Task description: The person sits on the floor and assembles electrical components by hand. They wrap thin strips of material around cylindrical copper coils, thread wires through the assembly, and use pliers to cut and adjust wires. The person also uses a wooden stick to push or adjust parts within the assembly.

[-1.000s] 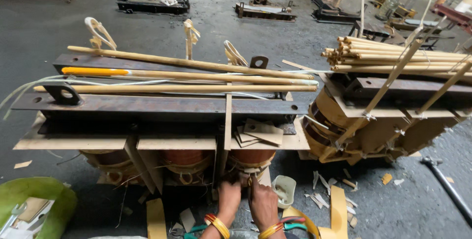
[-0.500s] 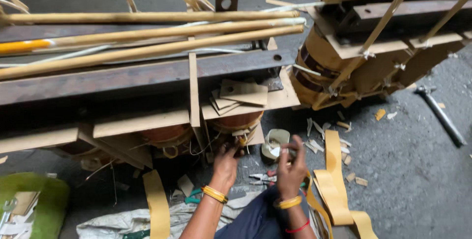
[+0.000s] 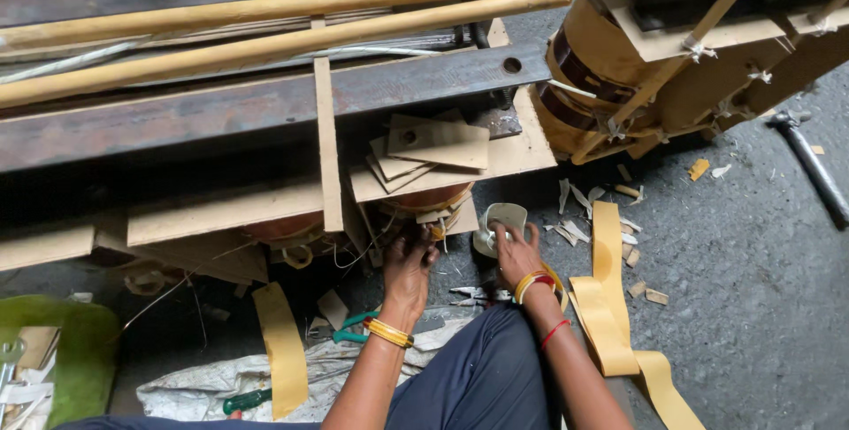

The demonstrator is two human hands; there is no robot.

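- Reaching forward, the left hand (image 3: 409,264) is up against the bottom of the copper-coloured coil (image 3: 423,201), right under the wooden boards. Its fingers curl in around something small there, but it is too tiny and dark to tell what it is.
- The right hand (image 3: 517,253) is just beside it. Its fingers hold the edge of a pale roll of tape (image 3: 500,222), which sits on the ground next to the coil.
- Both wrists wear yellow bangles (image 3: 389,333), and the right wrist has a red string too.
- A pile of flat brown card pieces (image 3: 429,147) lies on a wooden ledge just above the two hands.
- Above that is a long, dark, rusty metal beam (image 3: 265,112). Long tan rods (image 3: 283,41) lie across the top of it.
- A thin upright wooden strip (image 3: 327,143) goes down the front of the beam.
- A wide yellow paper strip (image 3: 610,306) curls along the grey floor to the right of the right hand. Small paper scraps (image 3: 575,209) are scattered near it.
- Green-handled pliers (image 3: 349,331) lie on a white sack (image 3: 265,377) near the left arm.
- Another big wrapped coil (image 3: 601,85) stands at the upper right, tied with wooden sticks.
- A hammer (image 3: 809,160) lies on the floor far to the right, well apart from the hands.
- A green tray (image 3: 80,350) sits at the lower left.
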